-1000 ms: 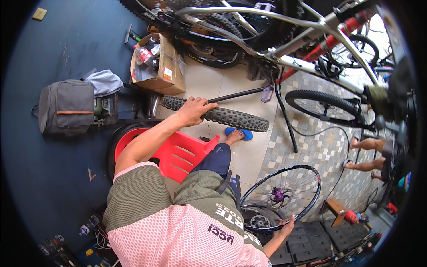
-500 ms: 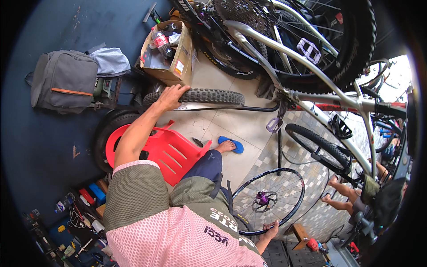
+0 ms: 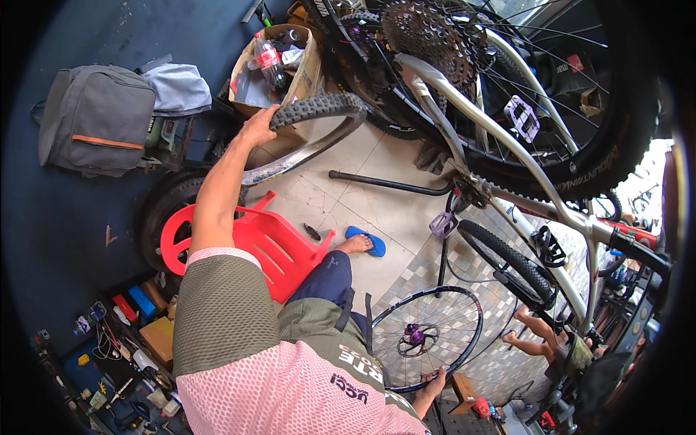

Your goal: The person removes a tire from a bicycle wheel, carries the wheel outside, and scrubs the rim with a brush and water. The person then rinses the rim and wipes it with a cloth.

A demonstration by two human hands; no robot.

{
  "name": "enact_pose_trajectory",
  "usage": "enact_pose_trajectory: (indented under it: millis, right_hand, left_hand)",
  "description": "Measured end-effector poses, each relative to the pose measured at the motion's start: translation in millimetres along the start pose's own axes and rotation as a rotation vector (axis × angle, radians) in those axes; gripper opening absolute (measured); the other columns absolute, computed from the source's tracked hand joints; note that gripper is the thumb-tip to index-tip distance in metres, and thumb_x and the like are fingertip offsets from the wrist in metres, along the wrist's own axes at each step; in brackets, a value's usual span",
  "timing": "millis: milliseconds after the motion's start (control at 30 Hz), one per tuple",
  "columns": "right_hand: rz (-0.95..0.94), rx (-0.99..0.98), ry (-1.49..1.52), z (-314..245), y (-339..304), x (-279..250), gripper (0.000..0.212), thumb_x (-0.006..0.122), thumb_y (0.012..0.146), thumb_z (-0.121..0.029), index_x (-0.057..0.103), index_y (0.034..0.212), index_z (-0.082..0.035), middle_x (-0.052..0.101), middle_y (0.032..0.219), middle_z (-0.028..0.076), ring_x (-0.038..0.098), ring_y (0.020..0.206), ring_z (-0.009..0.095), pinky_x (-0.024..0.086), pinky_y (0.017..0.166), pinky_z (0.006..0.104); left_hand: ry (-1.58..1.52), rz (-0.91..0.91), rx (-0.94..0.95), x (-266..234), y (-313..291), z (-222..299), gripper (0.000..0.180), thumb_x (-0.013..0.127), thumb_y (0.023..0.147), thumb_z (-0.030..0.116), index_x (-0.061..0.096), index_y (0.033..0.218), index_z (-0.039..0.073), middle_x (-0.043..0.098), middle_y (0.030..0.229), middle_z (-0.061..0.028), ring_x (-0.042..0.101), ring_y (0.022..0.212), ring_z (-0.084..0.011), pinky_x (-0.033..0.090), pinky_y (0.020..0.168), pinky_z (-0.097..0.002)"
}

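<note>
Sitting at left is an orange-striped grey fabric backpack (image 3: 101, 119); then comes a slotted red plastic chair (image 3: 246, 235). Above it in view, the left hand (image 3: 258, 130) clasps a black knobby rubber tyre (image 3: 319, 107) before a brown cardboard box (image 3: 304, 78). Rightward is a black-rimmed, purple-hubbed spoked wheel (image 3: 414, 336), its lower edge pinched by the right hand (image 3: 433, 383).

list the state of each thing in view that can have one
left hand: closed on the knobbly tire
knobbly tire: held up off the floor
right hand: holding the rim of the spoked wheel
spoked wheel: no tire on its rim, brake disc attached
cardboard box: open at the top
bottle: inside the box
gray bag: looks shut
blue sandal: worn on a foot
</note>
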State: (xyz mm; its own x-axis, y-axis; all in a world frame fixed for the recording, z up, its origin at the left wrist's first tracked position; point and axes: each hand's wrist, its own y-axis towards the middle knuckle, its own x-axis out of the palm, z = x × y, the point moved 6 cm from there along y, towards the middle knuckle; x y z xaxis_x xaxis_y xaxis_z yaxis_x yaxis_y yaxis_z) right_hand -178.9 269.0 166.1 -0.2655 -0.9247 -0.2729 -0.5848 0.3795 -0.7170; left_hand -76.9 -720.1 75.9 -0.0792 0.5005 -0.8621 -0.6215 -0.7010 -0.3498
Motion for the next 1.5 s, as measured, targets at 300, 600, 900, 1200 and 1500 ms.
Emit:
enact_pose_trajectory:
  millis: [300, 600, 900, 1200, 1500]
  right_hand:
    - [-0.014, -0.026, -0.042, -33, -12, 25, 0.036, 0.069, 0.102, -0.039, 0.049, 0.085, -0.014, 0.041, 0.062, -0.003, 0.044, 0.05, 0.013, 0.045, 0.053, 0.0308]
    - [-0.083, -0.007, -0.127, -50, -23, 40, 0.025, 0.065, 0.106, -0.035, 0.056, 0.092, -0.017, 0.047, 0.074, -0.006, 0.044, 0.055, 0.009, 0.043, 0.058, 0.0281]
    - [-0.087, 0.005, -0.238, -41, -23, 56, 0.026, 0.07, 0.103, -0.035, 0.056, 0.093, -0.015, 0.048, 0.074, -0.004, 0.046, 0.054, 0.009, 0.046, 0.056, 0.0295]
    - [-0.122, 0.019, -0.299, -33, -15, 63, 0.027, 0.071, 0.102, -0.035, 0.057, 0.093, -0.014, 0.048, 0.074, -0.004, 0.047, 0.053, 0.01, 0.047, 0.056, 0.0299]
    - [-0.158, 0.04, -0.378, -32, 3, 72, 0.031, 0.07, 0.101, -0.035, 0.054, 0.087, -0.012, 0.046, 0.065, -0.002, 0.047, 0.051, 0.013, 0.048, 0.055, 0.0315]
  left_hand:
    - [0.021, 0.085, -0.244, 12, 14, -56, 0.09, 0.077, 0.08, 0.012, 0.041, 0.162, 0.024, 0.062, 0.147, -0.0186, 0.058, 0.139, -0.0395, 0.048, 0.111, -0.0574]
    - [0.155, 0.143, -0.486, 20, 24, -81, 0.083, 0.069, 0.09, 0.01, 0.036, 0.164, 0.029, 0.05, 0.153, -0.0188, 0.048, 0.145, -0.0428, 0.043, 0.114, -0.0638]
    - [0.167, 0.172, -0.573, 16, 49, -101, 0.083, 0.064, 0.095, 0.012, 0.029, 0.168, 0.028, 0.04, 0.162, -0.0182, 0.04, 0.151, -0.0456, 0.041, 0.118, -0.0659]
    - [0.152, 0.144, -0.627, 2, 74, -105, 0.09, 0.069, 0.091, 0.016, 0.026, 0.169, 0.025, 0.038, 0.165, -0.0201, 0.039, 0.153, -0.0449, 0.04, 0.121, -0.062]
    - [0.165, 0.16, -0.627, -1, 85, -117, 0.092, 0.071, 0.09, 0.02, 0.025, 0.169, 0.025, 0.04, 0.165, -0.0205, 0.04, 0.152, -0.0449, 0.039, 0.121, -0.0626]
